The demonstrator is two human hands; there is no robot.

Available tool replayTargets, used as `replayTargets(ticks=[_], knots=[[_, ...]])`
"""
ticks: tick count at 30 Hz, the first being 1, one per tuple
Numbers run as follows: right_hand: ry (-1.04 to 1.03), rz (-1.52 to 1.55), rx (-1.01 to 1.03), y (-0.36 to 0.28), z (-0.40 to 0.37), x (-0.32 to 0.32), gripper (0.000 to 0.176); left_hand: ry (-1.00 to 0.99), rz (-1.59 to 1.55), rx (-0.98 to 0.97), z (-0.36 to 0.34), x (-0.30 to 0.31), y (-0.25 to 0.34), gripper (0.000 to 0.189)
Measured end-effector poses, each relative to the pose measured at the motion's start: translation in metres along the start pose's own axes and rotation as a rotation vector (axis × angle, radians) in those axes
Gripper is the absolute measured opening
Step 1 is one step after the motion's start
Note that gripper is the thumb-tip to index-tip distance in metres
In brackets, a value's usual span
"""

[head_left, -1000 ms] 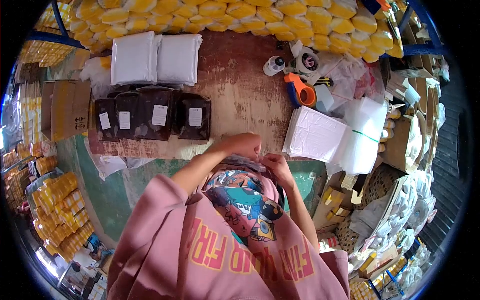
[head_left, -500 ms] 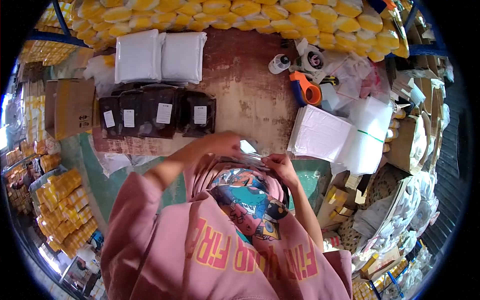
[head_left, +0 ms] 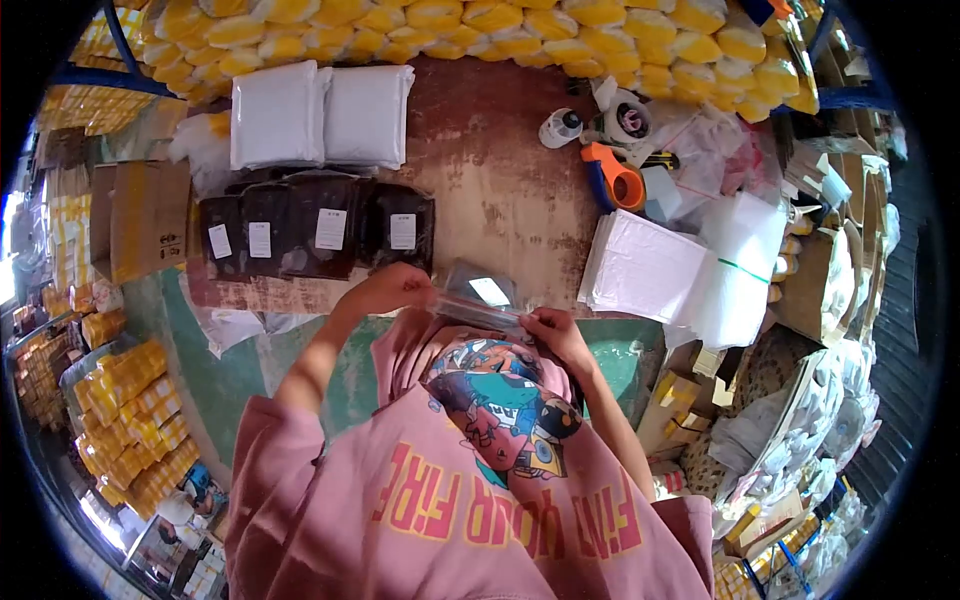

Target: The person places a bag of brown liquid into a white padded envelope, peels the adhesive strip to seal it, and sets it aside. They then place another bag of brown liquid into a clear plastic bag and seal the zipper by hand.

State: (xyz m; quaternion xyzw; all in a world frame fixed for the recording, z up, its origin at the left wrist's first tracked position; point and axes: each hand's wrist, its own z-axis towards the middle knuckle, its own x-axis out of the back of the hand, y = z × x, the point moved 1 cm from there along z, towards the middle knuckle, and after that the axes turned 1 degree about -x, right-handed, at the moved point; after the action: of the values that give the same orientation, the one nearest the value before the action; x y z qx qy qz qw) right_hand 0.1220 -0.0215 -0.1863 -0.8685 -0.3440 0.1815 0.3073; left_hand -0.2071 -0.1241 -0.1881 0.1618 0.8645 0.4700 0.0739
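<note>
At the table's near edge lies a clear plastic bag [head_left: 478, 284] with a dark item and a white label showing inside. My left hand [head_left: 398, 287] pinches the left end of its clear top strip. The opposite end is pinched by my right hand [head_left: 546, 326], so the strip is stretched between both hands, close to my sweatshirt. Several dark packs with white labels [head_left: 318, 252] lie in a row beyond my left hand. Behind them sit two stacks of white packets [head_left: 278, 118].
A stack of white plastic sheets [head_left: 640, 270] and a clear bag bundle with a green band [head_left: 742, 245] lie at right. Beyond are an orange-and-blue tape dispenser [head_left: 615, 178] and a small bottle [head_left: 560, 128]. A cardboard box [head_left: 145, 220] stands left; yellow packs [head_left: 480, 25] line the back.
My left hand has moved left along the bag's top strip, away from my right hand. More of the bag and its label now shows. The right hand has hardly moved.
</note>
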Motion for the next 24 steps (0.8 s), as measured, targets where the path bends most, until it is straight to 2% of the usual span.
replayTargets(ticks=[2, 7, 10, 13, 19, 24], knots=[[0.019, 0.104, -0.016, 0.001, -0.002, -0.003, 0.021, 0.025, -0.09, -0.013, 0.005, -0.005, -0.006, 0.023], [0.028, 0.104, -0.003, 0.001, -0.003, -0.004, 0.021, 0.059, -0.143, -0.091, 0.007, -0.012, -0.006, 0.023], [0.017, 0.09, 0.002, -0.001, -0.004, -0.005, 0.021, -0.057, -0.035, -0.094, 0.01, -0.011, 0.037, 0.025], [0.015, 0.069, -0.047, -0.008, -0.005, -0.005, 0.021, -0.044, 0.183, -0.147, 0.024, -0.019, 0.036, 0.026], [0.004, 0.061, -0.073, -0.012, -0.007, -0.006, 0.019, -0.028, 0.255, -0.201, 0.029, -0.022, 0.034, 0.029], [0.026, 0.037, -0.09, -0.011, -0.009, -0.007, 0.02, 0.047, 0.142, -0.21, 0.024, -0.026, 0.028, 0.026]])
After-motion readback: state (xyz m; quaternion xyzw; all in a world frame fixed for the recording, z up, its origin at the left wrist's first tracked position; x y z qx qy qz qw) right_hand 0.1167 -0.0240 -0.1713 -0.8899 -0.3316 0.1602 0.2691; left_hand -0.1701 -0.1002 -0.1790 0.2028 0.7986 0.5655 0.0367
